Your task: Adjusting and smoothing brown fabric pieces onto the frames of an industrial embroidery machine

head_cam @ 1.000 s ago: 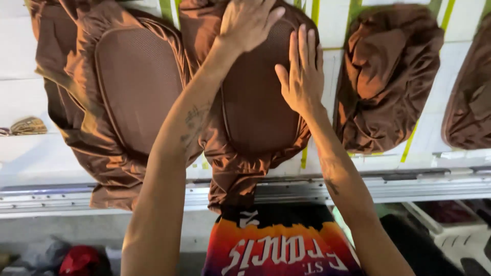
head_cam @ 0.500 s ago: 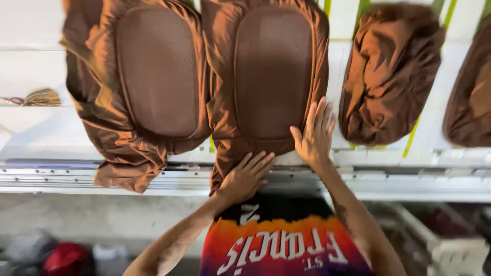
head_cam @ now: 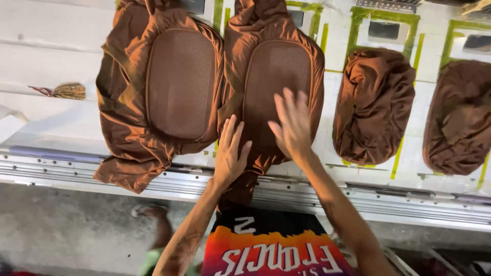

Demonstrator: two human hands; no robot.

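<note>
A brown garment [head_cam: 279,56] lies stretched over a rounded frame on a white work table [head_cam: 56,46]. My left hand [head_cam: 230,151] rests flat on its lower left part, fingers spread. Over the garment's lower right part is my right hand [head_cam: 292,125], open and blurred. Neither hand holds anything. A second brown garment [head_cam: 169,87] on another frame lies just to the left.
Two bunched brown garments [head_cam: 373,105] [head_cam: 459,117] sit on the table to the right, within green tape outlines [head_cam: 396,163]. A metal rail [head_cam: 102,171] runs along the table's front edge. A small tan bundle [head_cam: 69,91] lies at the left. A foot [head_cam: 148,210] shows on the floor below.
Both hands slid down the middle garment from its top to near the front edge, then moved back up a little. The camera view shifted slightly.
</note>
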